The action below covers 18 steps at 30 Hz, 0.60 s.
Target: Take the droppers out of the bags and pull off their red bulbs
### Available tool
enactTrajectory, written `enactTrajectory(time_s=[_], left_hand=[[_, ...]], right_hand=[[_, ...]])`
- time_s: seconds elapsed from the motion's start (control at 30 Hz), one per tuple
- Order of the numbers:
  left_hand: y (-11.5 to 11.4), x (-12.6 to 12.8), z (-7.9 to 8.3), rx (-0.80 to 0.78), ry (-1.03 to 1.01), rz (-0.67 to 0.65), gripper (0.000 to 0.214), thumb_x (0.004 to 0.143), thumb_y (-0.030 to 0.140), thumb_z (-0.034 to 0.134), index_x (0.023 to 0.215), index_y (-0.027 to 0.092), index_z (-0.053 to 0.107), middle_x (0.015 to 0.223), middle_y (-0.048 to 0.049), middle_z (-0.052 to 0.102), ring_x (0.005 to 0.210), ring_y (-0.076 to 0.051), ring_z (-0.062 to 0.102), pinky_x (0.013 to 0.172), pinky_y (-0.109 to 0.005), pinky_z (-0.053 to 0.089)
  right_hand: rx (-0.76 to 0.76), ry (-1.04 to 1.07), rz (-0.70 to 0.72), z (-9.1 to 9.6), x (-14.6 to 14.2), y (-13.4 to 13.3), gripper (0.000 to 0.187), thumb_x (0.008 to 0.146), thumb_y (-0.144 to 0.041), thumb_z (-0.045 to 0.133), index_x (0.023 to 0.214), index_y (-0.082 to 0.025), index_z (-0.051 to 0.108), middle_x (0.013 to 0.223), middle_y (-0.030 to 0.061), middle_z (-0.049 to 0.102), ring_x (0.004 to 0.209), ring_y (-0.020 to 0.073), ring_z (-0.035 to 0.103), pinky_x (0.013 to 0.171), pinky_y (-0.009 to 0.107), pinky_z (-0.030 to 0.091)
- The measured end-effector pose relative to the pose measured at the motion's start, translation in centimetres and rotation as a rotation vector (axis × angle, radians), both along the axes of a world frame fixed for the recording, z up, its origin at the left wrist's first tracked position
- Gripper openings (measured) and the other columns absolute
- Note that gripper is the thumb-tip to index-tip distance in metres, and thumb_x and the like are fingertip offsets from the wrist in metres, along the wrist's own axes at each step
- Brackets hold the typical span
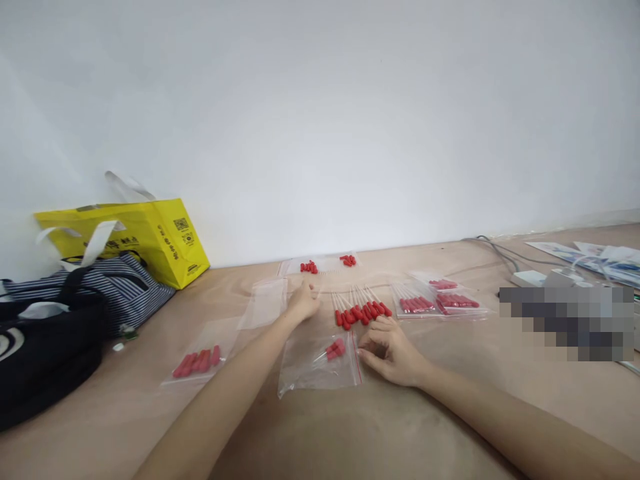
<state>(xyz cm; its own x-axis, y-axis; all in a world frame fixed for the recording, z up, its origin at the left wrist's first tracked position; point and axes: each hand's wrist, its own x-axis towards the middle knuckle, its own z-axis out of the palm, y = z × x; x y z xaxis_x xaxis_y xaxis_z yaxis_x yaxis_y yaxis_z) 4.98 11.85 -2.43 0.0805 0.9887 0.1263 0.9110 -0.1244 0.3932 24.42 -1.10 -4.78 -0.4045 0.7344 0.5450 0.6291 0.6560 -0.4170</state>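
Red-headed sticks (367, 311) at frame centre seem light, stiff, best gripped by their heads (347, 325); left hand (303, 303) and right hand (393, 352) finger closure cannot be determined.

Soft, diffuse light brightens the wall (320, 147) as we see faint glints on a clear bag (315, 371), wide-angle stretching, and blocky pixelation at right.

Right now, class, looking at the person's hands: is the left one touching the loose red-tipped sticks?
Apart. The head view shows the left hand to the left of the loose red-tipped sticks, with a visible gap between.
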Motion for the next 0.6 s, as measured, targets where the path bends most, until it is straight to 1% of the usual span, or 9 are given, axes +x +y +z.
enactTrajectory(time_s=[0.1,0.17,0.23,0.33,0.4,0.47,0.5,0.53,0.6], left_hand=[[-1.9,0.6,-0.9,-0.069,-0.113,-0.018,0.027,0.069,0.016,0.056,0.094,0.014,0.047,0.072,-0.0036,0.063,0.062,-0.015,0.061,0.052,-0.022,0.043],[-2.9,1.0,-1.2,-0.089,-0.185,-0.063,0.022,0.072,0.018,0.053,0.093,0.014,0.047,0.067,-0.0017,0.063,0.055,-0.013,0.06,0.049,-0.02,0.043],[-3.7,1.2,-1.2,-0.088,-0.242,-0.118,0.017,0.074,0.02,0.051,0.09,0.014,0.049,0.067,-0.0016,0.063,0.055,-0.012,0.06,0.051,-0.02,0.044],[-5.0,0.8,-0.5,-0.036,-0.289,-0.189,0.013,0.076,0.023,0.049,0.086,0.014,0.052,0.077,-0.0046,0.063,0.068,-0.014,0.061,0.062,-0.024,0.047],[-6.4,-0.2,0.0,0.003,-0.3,-0.251,0.016,0.079,0.026,0.046,0.087,0.015,0.054,0.086,-0.0052,0.063,0.08,-0.015,0.059,0.073,-0.027,0.046],[-8.1,-1.6,0.4,0.027,-0.275,-0.347,0.021,0.08,0.031,0.045,0.091,0.017,0.056,0.097,-0.005,0.061,0.093,-0.017,0.055,0.085,-0.031,0.042],[-9.0,-2.3,0.5,0.053,-0.219,-0.437,0.027,0.081,0.034,0.043,0.099,0.018,0.055,0.107,-0.0064,0.058,0.102,-0.019,0.051,0.091,-0.034,0.038],[-9.8,-3.0,0.6,0.049,-0.162,-0.508,0.034,0.082,0.038,0.042,0.109,0.019,0.051,0.12,-0.0072,0.05,0.112,-0.021,0.044,0.096,-0.036,0.033],[-11.3,-4.0,0.7,-0.012,-0.055,-0.592,0.048,0.083,0.043,0.039,0.125,0.021,0.038,0.134,-0.0073,0.034,0.122,-0.022,0.031,0.1,-0.039,0.027]], right_hand=[[-0.014,0.002,0.011,0.0,-0.5,-0.3,0.005,0.072,-0.021,0.054,0.071,-0.02,0.059,0.062,-0.0006,0.054,0.064,0.0131,0.047,0.067,0.029,0.034],[-0.036,0.002,0.007,0.0,-0.8,-0.4,0.007,0.072,-0.021,0.054,0.073,-0.021,0.061,0.061,-0.0008,0.054,0.064,0.0132,0.047,0.068,0.03,0.034],[-0.059,0.004,0.004,-0.1,-0.9,-0.4,0.008,0.073,-0.022,0.055,0.075,-0.022,0.062,0.061,-0.0009,0.055,0.064,0.0133,0.047,0.068,0.03,0.035],[-0.071,0.01,-0.005,-0.2,-1.0,-0.4,0.008,0.072,-0.022,0.056,0.075,-0.023,0.064,0.061,-0.0007,0.055,0.065,0.0139,0.048,0.068,0.03,0.037],[-0.079,0.02,-0.003,-0.1,-1.1,-0.3,0.01,0.071,-0.019,0.057,0.075,-0.023,0.065,0.063,-0.0001,0.056,0.066,0.0145,0.05,0.067,0.03,0.038],[-0.102,0.048,0.024,0.0,-1.2,-0.3,0.013,0.07,-0.015,0.056,0.076,-0.023,0.065,0.071,0.0011,0.059,0.071,0.015,0.052,0.068,0.029,0.039],[-0.118,0.062,0.046,0.2,-1.3,-0.3,0.017,0.069,-0.013,0.055,0.078,-0.023,0.065,0.077,0.0015,0.061,0.075,0.0152,0.053,0.07,0.029,0.04],[-0.134,0.076,0.069,0.4,-1.4,-0.4,0.021,0.069,-0.01,0.054,0.08,-0.023,0.064,0.083,0.0016,0.062,0.079,0.0153,0.053,0.073,0.03,0.039],[-0.166,0.086,0.117,0.7,-1.6,-0.4,0.029,0.068,-0.007,0.051,0.087,-0.025,0.063,0.09,0.0006,0.062,0.085,0.0155,0.054,0.08,0.032,0.037]])
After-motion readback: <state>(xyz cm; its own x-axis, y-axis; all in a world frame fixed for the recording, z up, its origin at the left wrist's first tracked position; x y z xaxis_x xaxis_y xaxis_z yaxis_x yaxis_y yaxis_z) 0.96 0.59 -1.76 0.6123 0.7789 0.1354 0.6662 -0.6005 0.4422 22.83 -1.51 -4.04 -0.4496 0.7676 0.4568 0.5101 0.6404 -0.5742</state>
